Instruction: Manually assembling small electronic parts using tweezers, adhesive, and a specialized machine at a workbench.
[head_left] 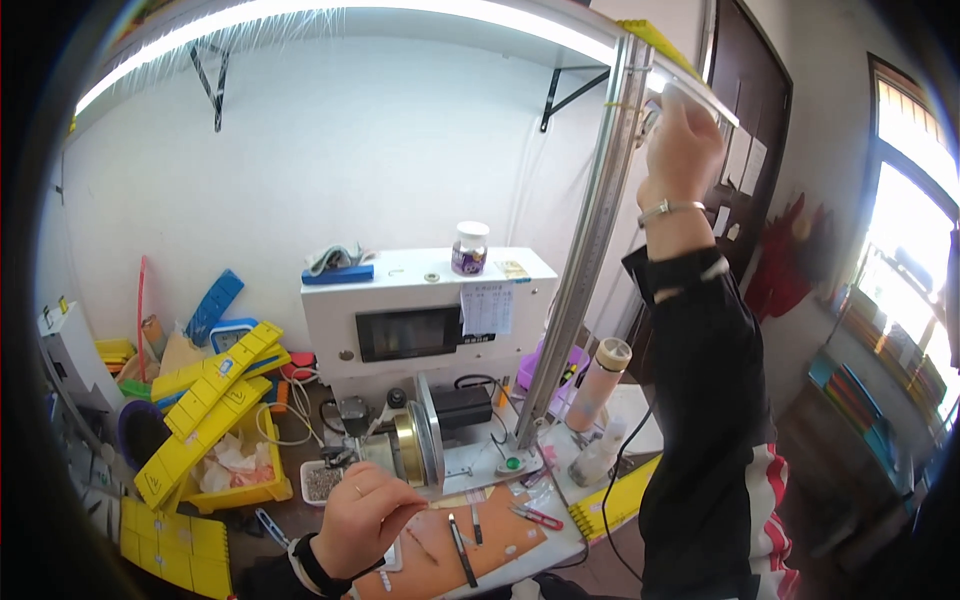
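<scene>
My left hand is low over the bench, its thumb and fingertips pinched together; whatever lies between them is too small to make out. Just beyond it stands the machine's round brass-coloured spindle, with a metal disc beside it. High on the right, my right hand reaches up beside an upright metal post. Its fingers are curled closed near the post's top, and what they grip is hidden. On the orange mat lie black tweezers and red-handled snips.
A white machine with a dark screen stands behind. Yellow slatted boards pile over a yellow bin at left. A pink bottle, a clear bottle and a black cable are at right.
</scene>
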